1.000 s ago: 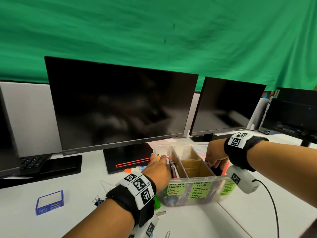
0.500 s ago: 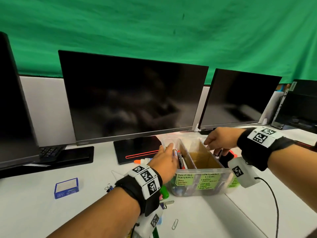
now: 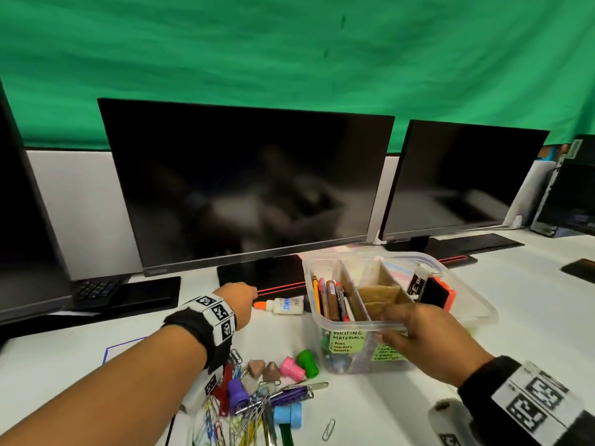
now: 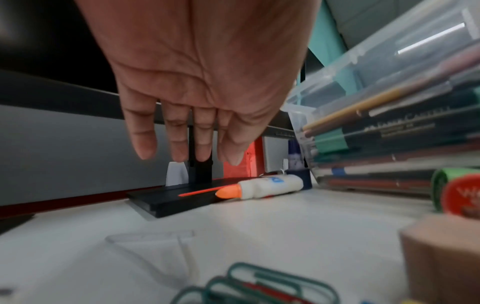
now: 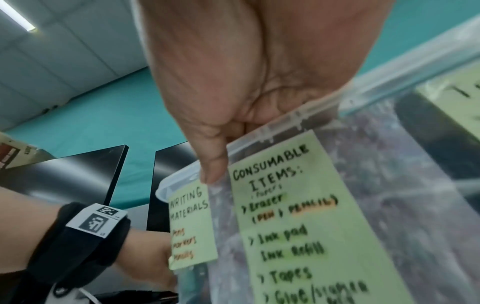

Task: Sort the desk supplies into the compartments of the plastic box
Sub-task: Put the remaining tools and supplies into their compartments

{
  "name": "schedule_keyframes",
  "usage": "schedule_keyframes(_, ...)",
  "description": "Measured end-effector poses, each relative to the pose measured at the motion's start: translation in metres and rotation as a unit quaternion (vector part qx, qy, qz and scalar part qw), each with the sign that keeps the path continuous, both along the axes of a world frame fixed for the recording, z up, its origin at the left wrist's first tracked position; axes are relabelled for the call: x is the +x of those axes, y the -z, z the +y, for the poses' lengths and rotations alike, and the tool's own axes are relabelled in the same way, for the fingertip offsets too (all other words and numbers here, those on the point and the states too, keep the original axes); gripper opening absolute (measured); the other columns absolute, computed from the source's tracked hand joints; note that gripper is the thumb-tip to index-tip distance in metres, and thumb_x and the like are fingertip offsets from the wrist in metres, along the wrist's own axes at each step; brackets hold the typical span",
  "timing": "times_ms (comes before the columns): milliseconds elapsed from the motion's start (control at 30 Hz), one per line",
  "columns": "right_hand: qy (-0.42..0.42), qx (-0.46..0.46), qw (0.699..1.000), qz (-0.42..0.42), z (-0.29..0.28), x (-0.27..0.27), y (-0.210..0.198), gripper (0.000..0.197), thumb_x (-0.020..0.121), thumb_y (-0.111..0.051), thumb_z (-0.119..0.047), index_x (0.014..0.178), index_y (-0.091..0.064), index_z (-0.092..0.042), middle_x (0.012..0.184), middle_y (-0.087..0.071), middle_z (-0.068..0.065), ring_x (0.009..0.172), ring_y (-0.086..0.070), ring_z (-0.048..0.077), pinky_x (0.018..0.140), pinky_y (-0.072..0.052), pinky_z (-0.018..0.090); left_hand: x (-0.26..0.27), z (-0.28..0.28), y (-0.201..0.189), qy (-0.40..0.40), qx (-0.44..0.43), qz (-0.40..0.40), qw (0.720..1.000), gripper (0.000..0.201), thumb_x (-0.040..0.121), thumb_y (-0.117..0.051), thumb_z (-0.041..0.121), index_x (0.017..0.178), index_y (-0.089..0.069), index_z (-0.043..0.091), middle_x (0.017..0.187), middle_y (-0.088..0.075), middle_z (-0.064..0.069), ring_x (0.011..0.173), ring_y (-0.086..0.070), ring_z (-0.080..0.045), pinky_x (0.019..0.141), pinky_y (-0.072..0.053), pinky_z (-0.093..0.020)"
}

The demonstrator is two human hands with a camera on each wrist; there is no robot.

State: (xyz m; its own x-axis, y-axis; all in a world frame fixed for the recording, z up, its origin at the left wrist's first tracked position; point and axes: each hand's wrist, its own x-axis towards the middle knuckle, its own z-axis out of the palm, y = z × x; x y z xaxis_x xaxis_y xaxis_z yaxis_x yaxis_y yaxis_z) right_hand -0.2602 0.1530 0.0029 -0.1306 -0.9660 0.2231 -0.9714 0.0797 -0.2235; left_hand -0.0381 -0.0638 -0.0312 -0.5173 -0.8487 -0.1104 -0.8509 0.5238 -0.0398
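Two hands observed: left hand [image 3: 240,299] has withdrawn from the plastic box [image 3: 349,323], fingers [image 4: 179,142] extended and empty above the glue bottle [image 4: 265,186], evidently the next item; right hand [image 3: 428,346] now pinches the near rim.

White glue bottle [image 3: 287,305] with orange cap; pale green labels [image 5: 298,216] on clear box [image 3: 463,294].

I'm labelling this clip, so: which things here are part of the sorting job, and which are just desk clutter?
Part of the job:
plastic box
glue bottle
paper clips
coloured eraser caps
pens and pencils already in the writing compartment

Just lying about:
monitors
keyboard
green backdrop
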Motion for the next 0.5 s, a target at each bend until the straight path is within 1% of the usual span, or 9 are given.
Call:
schedule_keyframes(67, -0.005, -0.033, 0.999, 0.029, 0.001, 0.002, 0.004, 0.02, 0.088, -0.057, -0.047, 0.089, -0.067, -0.029, 0.077, -0.061, -0.019, 0.071, -0.05, 0.001, 0.054, -0.031, 0.008, -0.008, -0.002, 0.003, 0.006, 0.003, -0.032, 0.999, 0.047, 0.09, -0.052, 0.013, 0.136, -0.045, 0.018, 0.134, -0.053, -0.005, 0.121, -0.053, -0.025, 0.1, -0.047, -0.035)
schedule_keyframes(133, -0.009, -0.041, 0.999, 0.023, 0.001, 0.003, 0.003, 0.024, 0.087, -0.056, -0.051, 0.087, -0.066, -0.029, 0.068, -0.052, -0.023, 0.065, -0.046, -0.002, 0.053, -0.029, 0.008, -0.015, -0.002, 0.008, 0.023, 0.0, -0.048, 0.999, 0.055, 0.09, -0.054, 0.012, 0.142, -0.037, 0.019, 0.139, -0.049, -0.005, 0.125, -0.05, -0.026, 0.102, -0.046, -0.037)
schedule_keyframes(167, -0.008, -0.036, 0.999, 0.022, 0.001, 0.004, 0.002, 0.025, 0.087, -0.055, -0.053, 0.086, -0.066, -0.03, 0.065, -0.049, -0.024, 0.063, -0.045, -0.003, 0.052, -0.029, 0.008, -0.019, -0.003, 0.012, 0.034, 0.0, -0.049, 0.998, 0.06, 0.09, -0.054, 0.011, 0.145, -0.032, 0.02, 0.142, -0.046, -0.006, 0.128, -0.048, -0.026, 0.104, -0.044, -0.037)
schedule_keyframes(233, -0.001, -0.022, 0.999, 0.024, 0.001, 0.005, 0.0, 0.026, 0.086, -0.052, -0.057, 0.082, -0.063, -0.034, 0.067, -0.051, -0.02, 0.064, -0.046, 0.0, 0.052, -0.03, 0.01, -0.025, 0.001, 0.015, 0.044, 0.006, -0.061, 0.997, 0.065, 0.091, -0.054, 0.011, 0.149, -0.025, 0.02, 0.145, -0.042, -0.007, 0.13, -0.046, -0.026, 0.107, -0.041, -0.035)
schedule_keyframes(300, 0.011, -0.007, 1.0, 0.023, 0.0, 0.007, -0.003, 0.027, 0.086, -0.051, -0.059, 0.069, -0.055, -0.038, 0.065, -0.053, -0.014, 0.063, -0.046, 0.004, 0.05, -0.03, 0.012, -0.03, 0.002, 0.018, 0.056, 0.0, -0.069, 0.996, 0.063, 0.09, -0.056, 0.014, 0.147, -0.03, 0.021, 0.142, -0.047, -0.007, 0.128, -0.049, -0.026, 0.106, -0.042, -0.034)
schedule_keyframes(333, 0.019, 0.0, 1.0, 0.016, 0.0, 0.008, -0.004, 0.028, 0.086, -0.051, -0.059, 0.065, -0.052, -0.039, 0.063, -0.054, -0.012, 0.061, -0.048, 0.004, 0.049, -0.03, 0.012, -0.032, 0.003, 0.017, 0.056, 0.0, -0.072, 0.996, 0.06, 0.09, -0.056, 0.015, 0.145, -0.034, 0.02, 0.14, -0.05, -0.007, 0.126, -0.05, -0.026, 0.105, -0.043, -0.035)
schedule_keyframes(367, 0.029, 0.005, 1.0, 0.011, -0.001, 0.009, -0.005, 0.026, 0.086, -0.051, -0.059, 0.069, -0.056, -0.04, 0.063, -0.055, -0.011, 0.063, -0.05, 0.004, 0.05, -0.03, 0.013, -0.033, 0.004, 0.017, 0.052, 0.004, -0.074, 0.996, 0.056, 0.09, -0.056, 0.017, 0.143, -0.038, 0.02, 0.137, -0.052, -0.007, 0.125, -0.052, -0.027, 0.104, -0.044, -0.035)
schedule_keyframes(433, 0.039, 0.0, 0.999, 0.01, -0.004, 0.012, -0.006, 0.028, 0.086, -0.051, -0.059, 0.089, -0.068, -0.036, 0.068, -0.06, -0.011, 0.068, -0.055, 0.004, 0.052, -0.031, 0.013, -0.033, 0.007, 0.016, 0.042, 0.009, -0.074, 0.996, 0.054, 0.088, -0.057, 0.02, 0.14, -0.043, 0.019, 0.133, -0.055, -0.006, 0.122, -0.054, -0.026, 0.101, -0.046, -0.035)
schedule_keyframes(500, 0.043, -0.004, 0.999, 0.01, -0.006, 0.014, -0.006, 0.033, 0.087, -0.05, -0.059, 0.1, -0.069, -0.034, 0.077, -0.066, -0.011, 0.071, -0.055, 0.005, 0.055, -0.035, 0.015, -0.031, 0.008, 0.017, 0.042, 0.006, -0.063, 0.997, 0.055, 0.087, -0.058, 0.022, 0.14, -0.042, 0.019, 0.132, -0.055, -0.005, 0.121, -0.054, -0.025, 0.1, -0.046, -0.034)
